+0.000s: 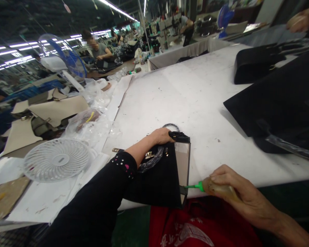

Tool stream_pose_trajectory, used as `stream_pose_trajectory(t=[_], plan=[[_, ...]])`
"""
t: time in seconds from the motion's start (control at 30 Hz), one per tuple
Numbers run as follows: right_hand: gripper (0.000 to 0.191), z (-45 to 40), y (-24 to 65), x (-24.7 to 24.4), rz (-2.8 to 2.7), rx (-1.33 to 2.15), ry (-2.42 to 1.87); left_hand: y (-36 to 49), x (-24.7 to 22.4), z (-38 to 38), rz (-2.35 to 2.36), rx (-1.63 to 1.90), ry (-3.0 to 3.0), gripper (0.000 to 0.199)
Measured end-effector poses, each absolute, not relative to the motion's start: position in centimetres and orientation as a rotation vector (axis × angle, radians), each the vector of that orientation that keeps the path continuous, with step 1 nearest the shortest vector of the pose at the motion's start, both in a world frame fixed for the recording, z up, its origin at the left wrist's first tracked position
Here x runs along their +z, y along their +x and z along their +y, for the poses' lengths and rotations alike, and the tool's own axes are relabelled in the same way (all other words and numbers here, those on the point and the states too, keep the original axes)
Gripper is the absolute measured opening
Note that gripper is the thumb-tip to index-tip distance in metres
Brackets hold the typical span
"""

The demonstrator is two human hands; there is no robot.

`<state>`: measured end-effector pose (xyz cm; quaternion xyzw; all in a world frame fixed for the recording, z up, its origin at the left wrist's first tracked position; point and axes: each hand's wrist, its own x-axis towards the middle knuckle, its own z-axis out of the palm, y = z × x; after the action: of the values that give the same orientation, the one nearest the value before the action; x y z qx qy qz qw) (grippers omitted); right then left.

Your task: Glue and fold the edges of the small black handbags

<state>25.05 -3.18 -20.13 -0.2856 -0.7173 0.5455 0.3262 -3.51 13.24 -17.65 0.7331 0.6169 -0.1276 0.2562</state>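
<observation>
A black handbag (154,185) lies at the table's near edge, its side turned up and showing a pale panel (182,157) with dark edges. Plastic film wraps its handle, and gold-coloured hardware (149,155) shows on its front. My left hand (161,136) is closed on the bag's black top edge; its fingertips are partly hidden. In my right hand (237,188) is a glue bottle (218,189), amber with a green nozzle. The nozzle tip touches or hovers just over the lower end of the pale panel; I cannot tell which.
More black bags (280,99) lie on the white table (201,99) at the right. A white fan grille (59,159), clear plastic and beige bag pieces (59,109) crowd the left. A blue fan (67,56) stands behind them. Other people work farther back; another person's hand (300,22) shows top right.
</observation>
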Motion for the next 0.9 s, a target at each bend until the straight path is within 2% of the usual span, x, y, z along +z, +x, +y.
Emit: stream_pose_trajectory(t=[0.13, 0.33, 0.47, 0.6, 0.73, 0.9], plan=[[0.035, -3.5, 25.3, -19.9, -1.866, 1.398, -0.717, -3.6, -17.7, 13.2, 1.661, -0.312, 2.01, 0.035], [0.03, -3.0, 25.2, -19.9, -1.865, 1.266, -0.756, -3.7, -17.9, 13.2, 1.664, -0.292, 2.01, 0.033], [0.021, -2.7, 25.2, -20.1, -1.881, 1.371, -0.781, -3.7, -17.9, 13.1, 1.677, -0.277, 2.008, 0.034], [0.027, -2.5, 25.5, -20.3, -1.855, 1.258, -0.776, -3.7, -17.9, 13.0, 1.68, -0.263, 2.0, 0.033], [0.021, -2.5, 25.7, -20.4, -1.888, 1.374, -0.756, -3.8, -18.0, 13.1, 1.673, -0.248, 2.006, 0.033], [0.028, -2.5, 25.8, -20.8, -1.847, 1.288, -0.751, -3.8, -18.0, 13.0, 1.673, -0.24, 2.008, 0.033]])
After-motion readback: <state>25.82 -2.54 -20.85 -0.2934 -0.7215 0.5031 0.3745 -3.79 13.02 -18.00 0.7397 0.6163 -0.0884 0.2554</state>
